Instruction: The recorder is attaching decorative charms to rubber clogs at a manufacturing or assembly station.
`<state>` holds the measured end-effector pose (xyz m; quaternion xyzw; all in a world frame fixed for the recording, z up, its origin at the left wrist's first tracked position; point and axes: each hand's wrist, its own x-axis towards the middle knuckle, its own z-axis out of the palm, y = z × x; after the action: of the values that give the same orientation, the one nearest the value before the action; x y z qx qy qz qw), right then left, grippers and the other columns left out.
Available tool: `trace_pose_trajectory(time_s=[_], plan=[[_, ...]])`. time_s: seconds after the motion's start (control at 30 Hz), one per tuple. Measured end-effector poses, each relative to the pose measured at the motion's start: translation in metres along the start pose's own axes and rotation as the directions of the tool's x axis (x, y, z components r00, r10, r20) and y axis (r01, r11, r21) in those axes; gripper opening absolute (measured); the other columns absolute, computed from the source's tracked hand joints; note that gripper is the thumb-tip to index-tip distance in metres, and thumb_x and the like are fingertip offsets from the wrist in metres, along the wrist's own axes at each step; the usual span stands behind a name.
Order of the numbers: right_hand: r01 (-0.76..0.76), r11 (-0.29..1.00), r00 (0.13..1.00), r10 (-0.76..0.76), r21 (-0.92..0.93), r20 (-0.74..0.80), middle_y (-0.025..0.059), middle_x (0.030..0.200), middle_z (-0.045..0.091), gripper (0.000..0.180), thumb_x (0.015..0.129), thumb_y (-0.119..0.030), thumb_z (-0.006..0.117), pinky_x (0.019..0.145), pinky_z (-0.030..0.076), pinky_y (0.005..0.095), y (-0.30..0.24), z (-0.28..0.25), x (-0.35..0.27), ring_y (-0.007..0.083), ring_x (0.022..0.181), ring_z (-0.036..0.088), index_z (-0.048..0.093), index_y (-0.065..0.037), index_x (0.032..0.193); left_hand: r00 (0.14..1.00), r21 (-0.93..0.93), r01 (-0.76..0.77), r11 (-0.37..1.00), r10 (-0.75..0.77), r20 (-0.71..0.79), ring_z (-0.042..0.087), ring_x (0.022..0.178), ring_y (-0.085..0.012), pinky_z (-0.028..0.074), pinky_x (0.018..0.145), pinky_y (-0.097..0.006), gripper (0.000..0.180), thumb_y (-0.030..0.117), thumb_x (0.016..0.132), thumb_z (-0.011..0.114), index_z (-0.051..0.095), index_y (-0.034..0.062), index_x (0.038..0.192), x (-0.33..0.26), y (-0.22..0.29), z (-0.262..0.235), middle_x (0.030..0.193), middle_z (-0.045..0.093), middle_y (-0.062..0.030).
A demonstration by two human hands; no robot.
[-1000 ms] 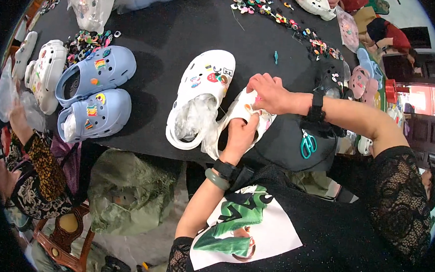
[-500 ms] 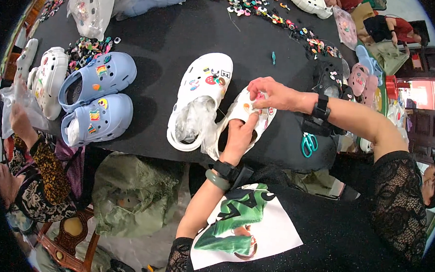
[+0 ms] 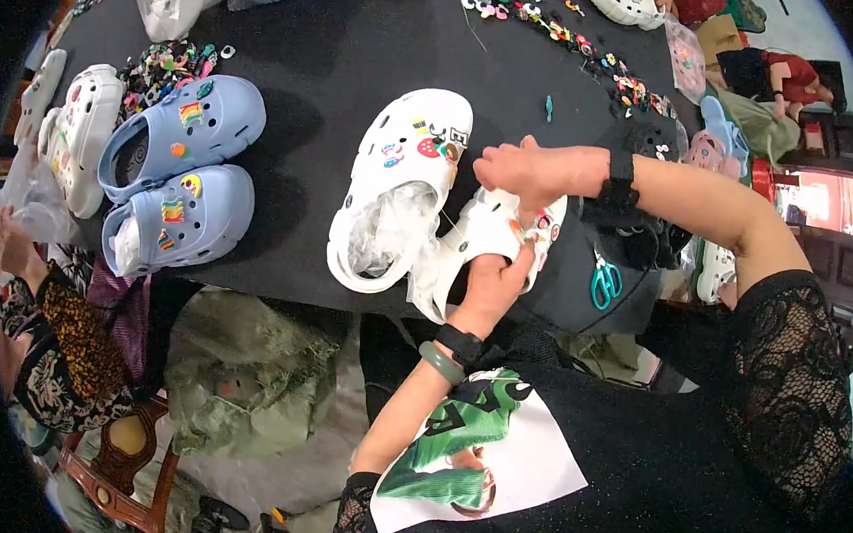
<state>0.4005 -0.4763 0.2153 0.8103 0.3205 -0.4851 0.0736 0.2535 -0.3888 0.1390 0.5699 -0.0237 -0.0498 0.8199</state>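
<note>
A white clog (image 3: 475, 232) with small charms on its upper is gripped by my left hand (image 3: 488, 298). The left fingers reach into its opening, and the thumb lies on top. Over the toe, my right hand (image 3: 541, 181) is closed with curled fingers; what they hold, if anything, is hidden. To the left lies the matching white clog (image 3: 405, 133), with charms on its toe and clear plastic stuffed inside. Scissors with teal handles (image 3: 604, 283) lie on the table, right of the held clog.
Two light blue clogs (image 3: 223, 207) with charms lie on the black table (image 3: 305, 93) at left, near white clogs (image 3: 88, 138). Loose charms (image 3: 170, 75) form piles there and along the far side. Another person's hand (image 3: 16, 241) is at the left edge.
My right hand has turned over, its back now hiding the fingers above the toe. The held clog and both hands appear slightly farther right, and the whole view has shifted a little.
</note>
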Motion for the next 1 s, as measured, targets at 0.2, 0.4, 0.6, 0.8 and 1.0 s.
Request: trace_pose_trajectory(time_s=[0.2, 0.4, 0.6, 0.8, 1.0], plan=[[0.164, 0.837, 0.964, -0.024, 0.522, -0.264, 0.01, 0.099, 0.052, 0.052, 0.057, -0.019, 0.076, 0.078, 0.04, 0.038, 0.036, 0.02, 0.0, 0.0267, 0.094, 0.05, 0.05, -0.004, 0.1, 0.886, -0.261, 0.453, 0.852, -0.462, 0.032, 0.057, 0.082, -0.0108, 0.045, 0.073, -0.026, 0.023, 0.01, 0.086, 0.055, 0.058, -0.0057, 0.102, 0.021, 0.019, -0.008, 0.096, 0.061, -0.0063], [0.415, 0.796, 0.743, -0.017, 0.441, -0.669, 0.0026, 0.091, 0.057, 0.012, 0.071, -0.014, 0.068, 0.082, 0.038, 0.0338, 0.019, 0.059, -0.032, 0.0203, 0.091, 0.052, 0.064, -0.008, 0.081, 0.909, -0.419, 0.404, 0.813, -0.407, 0.088, 0.06, 0.094, -0.0164, 0.046, 0.082, -0.028, 0.03, 0.004, 0.083, 0.054, 0.055, -0.0058, 0.112, 0.022, 0.017, -0.012, 0.106, 0.061, -0.0093], [0.267, 0.964, 0.484, -0.118, 0.018, -0.867, -0.0006, 0.088, 0.059, 0.013, 0.073, -0.014, 0.067, 0.085, 0.035, 0.0345, 0.01, 0.078, -0.045, 0.0178, 0.089, 0.053, 0.067, -0.012, 0.085, 0.883, -0.335, 0.467, 0.818, -0.447, 0.14, 0.06, 0.093, -0.0156, 0.047, 0.081, -0.027, 0.03, 0.005, 0.083, 0.055, 0.056, -0.0055, 0.111, 0.022, 0.016, -0.015, 0.105, 0.061, -0.0091], [0.248, 0.965, 0.498, -0.203, -0.086, -0.843, 0.0008, 0.084, 0.062, 0.008, 0.075, -0.011, 0.065, 0.081, 0.038, 0.0338, 0.019, 0.078, -0.039, 0.0185, 0.085, 0.056, 0.066, -0.011, 0.082, 0.854, -0.372, 0.519, 0.769, -0.49, 0.178, 0.062, 0.086, -0.0145, 0.049, 0.074, -0.025, 0.027, 0.005, 0.083, 0.056, 0.057, -0.0065, 0.108, 0.022, 0.02, -0.018, 0.101, 0.063, -0.0097], [0.378, 0.894, 0.418, 0.065, 0.239, -0.906, 0.008, 0.071, 0.062, 0.004, 0.074, -0.011, 0.066, 0.066, 0.046, 0.037, 0.006, 0.084, -0.033, 0.0259, 0.071, 0.06, 0.068, -0.009, 0.076, 0.887, -0.366, 0.461, 0.809, -0.433, 0.16, 0.062, 0.084, -0.0132, 0.049, 0.073, -0.025, 0.024, 0.008, 0.084, 0.057, 0.06, -0.0045, 0.104, 0.02, 0.014, -0.02, 0.098, 0.064, -0.0081]])
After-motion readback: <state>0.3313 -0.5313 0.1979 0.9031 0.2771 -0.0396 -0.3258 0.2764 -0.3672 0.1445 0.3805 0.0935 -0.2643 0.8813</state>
